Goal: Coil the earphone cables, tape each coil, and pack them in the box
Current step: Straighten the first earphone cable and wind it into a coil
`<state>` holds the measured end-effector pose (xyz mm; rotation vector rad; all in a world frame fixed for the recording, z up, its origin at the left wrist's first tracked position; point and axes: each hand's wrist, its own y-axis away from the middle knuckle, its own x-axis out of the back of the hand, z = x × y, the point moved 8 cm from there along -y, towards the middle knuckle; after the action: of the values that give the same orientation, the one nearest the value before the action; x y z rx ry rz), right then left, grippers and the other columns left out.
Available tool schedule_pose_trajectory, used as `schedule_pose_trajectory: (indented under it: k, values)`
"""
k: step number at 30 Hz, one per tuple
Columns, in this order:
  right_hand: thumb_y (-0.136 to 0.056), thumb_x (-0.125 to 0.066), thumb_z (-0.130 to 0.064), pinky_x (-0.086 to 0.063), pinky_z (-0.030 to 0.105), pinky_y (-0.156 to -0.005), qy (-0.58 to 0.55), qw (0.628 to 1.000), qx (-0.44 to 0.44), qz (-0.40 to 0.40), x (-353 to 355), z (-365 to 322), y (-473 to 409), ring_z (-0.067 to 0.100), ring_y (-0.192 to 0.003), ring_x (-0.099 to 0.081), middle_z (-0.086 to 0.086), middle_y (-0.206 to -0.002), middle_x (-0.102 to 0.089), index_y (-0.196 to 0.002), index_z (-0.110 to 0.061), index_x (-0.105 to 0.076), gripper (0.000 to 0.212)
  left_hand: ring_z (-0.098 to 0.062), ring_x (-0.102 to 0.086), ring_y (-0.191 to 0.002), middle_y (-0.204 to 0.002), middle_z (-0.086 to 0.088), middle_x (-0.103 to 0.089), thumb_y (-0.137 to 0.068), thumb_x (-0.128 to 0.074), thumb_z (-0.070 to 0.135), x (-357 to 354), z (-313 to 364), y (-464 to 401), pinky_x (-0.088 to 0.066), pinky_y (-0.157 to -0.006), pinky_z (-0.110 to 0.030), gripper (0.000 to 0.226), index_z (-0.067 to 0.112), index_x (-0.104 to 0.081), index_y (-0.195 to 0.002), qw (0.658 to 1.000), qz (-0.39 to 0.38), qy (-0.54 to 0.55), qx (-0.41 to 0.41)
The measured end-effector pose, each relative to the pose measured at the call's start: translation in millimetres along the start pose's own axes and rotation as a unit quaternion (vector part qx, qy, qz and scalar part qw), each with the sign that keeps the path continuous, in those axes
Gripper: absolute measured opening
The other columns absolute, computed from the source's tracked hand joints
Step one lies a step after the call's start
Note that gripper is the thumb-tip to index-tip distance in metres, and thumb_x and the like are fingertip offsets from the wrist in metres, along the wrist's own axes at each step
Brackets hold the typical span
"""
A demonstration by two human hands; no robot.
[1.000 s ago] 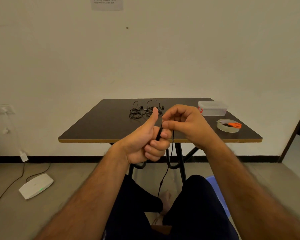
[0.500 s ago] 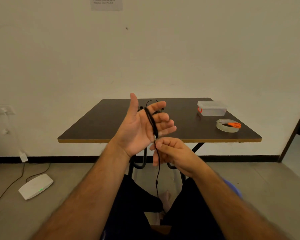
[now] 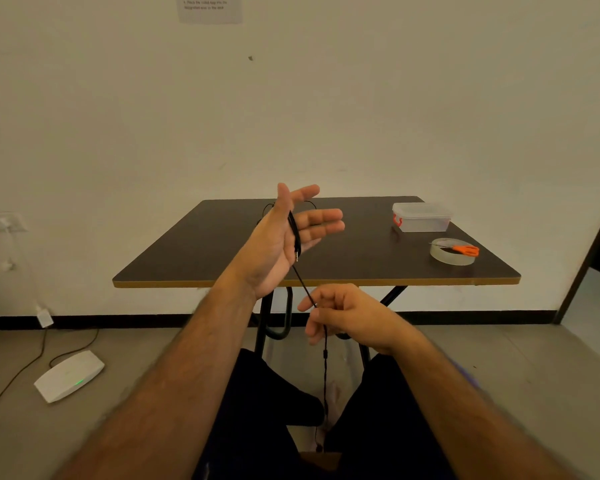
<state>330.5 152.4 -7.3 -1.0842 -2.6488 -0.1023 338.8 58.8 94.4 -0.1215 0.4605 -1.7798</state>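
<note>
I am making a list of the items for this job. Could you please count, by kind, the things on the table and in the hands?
Earphone cable wound on the left hand, pinched by the right hand: 1
Lidded plastic box: 1
Tape roll: 1
Orange-handled scissors: 1
More earphones on the table are hidden behind the left hand.
Total: 4

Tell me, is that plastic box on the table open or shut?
Shut. The box has its lid lying flat on top, with a red clip showing at its left end.
</note>
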Motion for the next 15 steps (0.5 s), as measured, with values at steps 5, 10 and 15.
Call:
schedule_pose_trajectory:
  k: [5,10,15]
  values:
    - [-0.101,-0.050,-0.008,-0.058,0.041,-0.088,0.016,0.991,0.028,0.129,17,9,-15,0.026,-0.085,-0.073,0.009,-0.088,-0.074,-0.104,-0.011,-0.067,0.018,-0.028,-0.065,-0.116,-0.120,-0.013,-0.070,-0.085,-0.026,0.064,-2,4,-6,-0.038,-0.111,-0.043,0.067,0.022,-0.045,-0.133,0.999,0.005,-0.029,-0.016]
    - [-0.100,-0.051,-0.009,-0.059,0.029,-0.078,0.033,0.982,0.049,0.178,19,6,-28,0.022,-0.078,-0.072,0.010,-0.087,-0.073,-0.102,-0.013,-0.068,0.018,-0.027,-0.067,-0.112,-0.116,-0.011,-0.071,-0.090,-0.023,0.062,-6,14,-13,-0.044,-0.102,-0.037,0.061,0.022,-0.048,-0.129,0.999,0.018,-0.030,-0.025]
    - [-0.101,-0.050,-0.011,-0.056,0.022,-0.069,0.017,0.974,0.048,0.219,24,12,-31,0.019,-0.078,-0.072,0.006,-0.089,-0.073,-0.098,-0.017,-0.067,0.018,-0.029,-0.068,-0.109,-0.113,-0.013,-0.072,-0.095,-0.021,0.059,-9,7,-13,-0.045,-0.106,-0.041,0.058,0.021,-0.050,-0.127,0.999,0.020,-0.031,-0.009]
